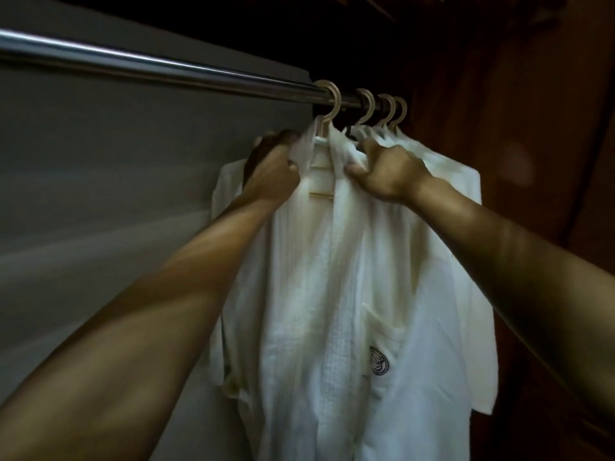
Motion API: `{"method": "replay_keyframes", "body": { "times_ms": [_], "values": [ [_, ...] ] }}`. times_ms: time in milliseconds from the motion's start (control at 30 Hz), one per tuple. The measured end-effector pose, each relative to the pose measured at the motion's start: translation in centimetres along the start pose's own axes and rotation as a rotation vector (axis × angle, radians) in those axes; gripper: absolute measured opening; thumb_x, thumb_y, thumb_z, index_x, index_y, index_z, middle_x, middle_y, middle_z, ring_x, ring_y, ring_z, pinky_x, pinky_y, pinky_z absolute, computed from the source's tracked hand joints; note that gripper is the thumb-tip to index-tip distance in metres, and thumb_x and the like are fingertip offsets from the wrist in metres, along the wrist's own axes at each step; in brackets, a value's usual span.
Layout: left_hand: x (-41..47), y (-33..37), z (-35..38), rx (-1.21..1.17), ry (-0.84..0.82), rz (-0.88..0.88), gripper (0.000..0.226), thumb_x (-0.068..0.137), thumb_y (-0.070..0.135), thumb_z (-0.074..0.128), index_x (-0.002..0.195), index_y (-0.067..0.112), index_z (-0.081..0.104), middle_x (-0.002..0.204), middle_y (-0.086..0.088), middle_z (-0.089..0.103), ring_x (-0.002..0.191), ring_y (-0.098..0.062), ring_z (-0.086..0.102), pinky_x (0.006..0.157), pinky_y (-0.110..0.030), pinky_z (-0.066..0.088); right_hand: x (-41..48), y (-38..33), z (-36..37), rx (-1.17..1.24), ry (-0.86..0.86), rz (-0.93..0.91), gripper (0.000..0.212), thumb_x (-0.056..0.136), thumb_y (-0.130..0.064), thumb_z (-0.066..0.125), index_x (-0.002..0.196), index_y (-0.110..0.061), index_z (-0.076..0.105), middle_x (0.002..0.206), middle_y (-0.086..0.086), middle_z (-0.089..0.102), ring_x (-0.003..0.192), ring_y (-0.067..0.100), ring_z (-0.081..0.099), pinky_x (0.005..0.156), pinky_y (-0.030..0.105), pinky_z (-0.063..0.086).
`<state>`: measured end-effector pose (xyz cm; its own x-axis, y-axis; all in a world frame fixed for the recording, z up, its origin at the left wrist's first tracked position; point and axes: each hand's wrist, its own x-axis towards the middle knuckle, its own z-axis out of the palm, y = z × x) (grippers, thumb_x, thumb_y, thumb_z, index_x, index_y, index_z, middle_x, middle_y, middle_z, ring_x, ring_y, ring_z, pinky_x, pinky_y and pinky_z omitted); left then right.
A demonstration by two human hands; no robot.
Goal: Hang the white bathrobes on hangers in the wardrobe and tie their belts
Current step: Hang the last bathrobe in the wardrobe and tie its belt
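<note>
A front bathrobe (332,294) is seen hung on a pale hanger (329,104), whose hook is set over the metal rail (166,66) at about twelve o'clock from the middle of the view. The robe's collar is held from both sides. The left hand (273,164), at ten o'clock from the robe's middle, is curled round the left collar edge, with the fabric bunched in its grip. The right hand (386,171), at one o'clock, is closed on the right collar edge, the cloth being pinched between thumb and fingers. Between the two hands the front of the robe is parted, and the hanger's crossbar is shown in the gap. A dark round emblem (378,361) is carried on the chest pocket at four o'clock. Three more hangers (387,109) are hooked on the rail at three o'clock of the first, close together, with further white bathrobes (466,227) draped behind the front one. A grey panel (100,194) is found at nine o'clock and dark wood (539,128) at two o'clock.
</note>
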<state>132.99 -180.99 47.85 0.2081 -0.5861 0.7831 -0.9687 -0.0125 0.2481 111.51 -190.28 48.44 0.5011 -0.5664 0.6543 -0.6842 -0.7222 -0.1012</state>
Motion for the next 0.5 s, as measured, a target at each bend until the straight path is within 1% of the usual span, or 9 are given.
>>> {"method": "replay_keyframes", "body": {
  "times_ms": [33, 67, 133, 167, 200, 267, 367, 433, 500],
  "values": [
    [0.1, -0.4, -0.2, -0.015, 0.025, -0.018, 0.053, 0.080, 0.022, 0.054, 0.132, 0.024, 0.057, 0.128, -0.010, 0.060, 0.119, -0.033, 0.055, 0.099, -0.039, 0.048, 0.0, -0.4, 0.1, 0.018, 0.083, -0.054, 0.061, 0.094, -0.050, 0.049, 0.147, -0.020, 0.038, 0.138, 0.013, 0.058, 0.119, 0.036, 0.058, 0.080, 0.036, 0.042],
    [0.0, -0.8, -0.4, -0.047, 0.038, -0.034, 0.047, 0.080, 0.026, 0.055, 0.127, 0.025, 0.061, 0.125, -0.008, 0.063, 0.115, -0.031, 0.058, 0.097, -0.039, 0.050, -0.1, -1.2, -0.1, 0.071, 0.162, -0.122, 0.052, 0.094, -0.042, 0.051, 0.140, -0.017, 0.044, 0.126, 0.013, 0.063, 0.110, 0.035, 0.062, 0.075, 0.034, 0.042],
    [-0.1, -1.2, -0.9, -0.143, 0.021, -0.061, 0.033, 0.085, 0.032, 0.057, 0.116, 0.029, 0.065, 0.117, -0.001, 0.068, 0.107, -0.024, 0.063, 0.091, -0.032, 0.050, 0.1, -2.9, -0.5, 0.241, 0.292, -0.209, 0.036, 0.097, -0.038, 0.051, 0.123, -0.015, 0.052, 0.103, 0.009, 0.069, 0.091, 0.029, 0.067, 0.069, 0.037, 0.049],
    [0.0, -1.3, -1.1, -0.191, 0.001, -0.073, 0.026, 0.088, 0.034, 0.057, 0.112, 0.031, 0.066, 0.112, 0.004, 0.070, 0.103, -0.020, 0.064, 0.087, -0.027, 0.049, 0.2, -3.6, -0.6, 0.275, 0.342, -0.216, 0.032, 0.098, -0.039, 0.051, 0.118, -0.014, 0.054, 0.097, 0.007, 0.069, 0.086, 0.026, 0.067, 0.068, 0.038, 0.051],
    [0.1, -1.3, -1.5, -0.238, -0.016, -0.080, 0.020, 0.090, 0.038, 0.058, 0.107, 0.032, 0.066, 0.107, 0.008, 0.070, 0.099, -0.015, 0.064, 0.083, -0.024, 0.047, 0.3, -4.0, -0.6, 0.261, 0.378, -0.205, 0.031, 0.098, -0.039, 0.053, 0.115, -0.013, 0.057, 0.096, 0.007, 0.069, 0.085, 0.025, 0.067, 0.069, 0.039, 0.051],
    [0.1, -1.3, -2.3, -0.325, -0.040, -0.086, 0.016, 0.091, 0.041, 0.061, 0.101, 0.029, 0.067, 0.097, 0.010, 0.069, 0.091, -0.010, 0.062, 0.077, -0.023, 0.045, 0.6, -4.3, -0.1, 0.193, 0.398, -0.180, 0.029, 0.095, -0.036, 0.057, 0.110, -0.012, 0.061, 0.097, 0.007, 0.068, 0.086, 0.024, 0.066, 0.071, 0.038, 0.050],
    [0.3, -1.2, -2.7, -0.323, 0.009, -0.069, 0.012, 0.092, 0.030, 0.062, 0.096, 0.022, 0.070, 0.089, 0.008, 0.067, 0.088, -0.012, 0.062, 0.071, -0.024, 0.042, 1.1, -4.2, 0.6, 0.225, 0.427, -0.157, 0.021, 0.095, -0.030, 0.055, 0.095, -0.012, 0.065, 0.088, 0.003, 0.066, 0.077, 0.019, 0.062, 0.067, 0.039, 0.050],
    [0.6, -0.9, -3.0, -0.306, 0.019, -0.082, 0.014, 0.091, 0.022, 0.059, 0.094, 0.017, 0.071, 0.091, 0.003, 0.069, 0.089, -0.015, 0.062, 0.070, -0.024, 0.040, 1.3, -4.3, 0.2, 0.330, 0.408, -0.119, 0.022, 0.097, -0.029, 0.059, 0.090, -0.011, 0.070, 0.082, 0.002, 0.068, 0.073, 0.015, 0.062, 0.065, 0.034, 0.050],
    [1.0, -0.8, -3.4, -0.280, -0.038, -0.114, 0.020, 0.086, 0.024, 0.055, 0.092, 0.016, 0.072, 0.097, 0.000, 0.070, 0.091, -0.018, 0.062, 0.071, -0.024, 0.039, 1.3, -4.6, -0.6, 0.433, 0.370, -0.050, 0.020, 0.097, -0.031, 0.063, 0.090, -0.015, 0.074, 0.082, -0.002, 0.072, 0.074, 0.009, 0.066, 0.067, 0.030, 0.053]
  ]
}}
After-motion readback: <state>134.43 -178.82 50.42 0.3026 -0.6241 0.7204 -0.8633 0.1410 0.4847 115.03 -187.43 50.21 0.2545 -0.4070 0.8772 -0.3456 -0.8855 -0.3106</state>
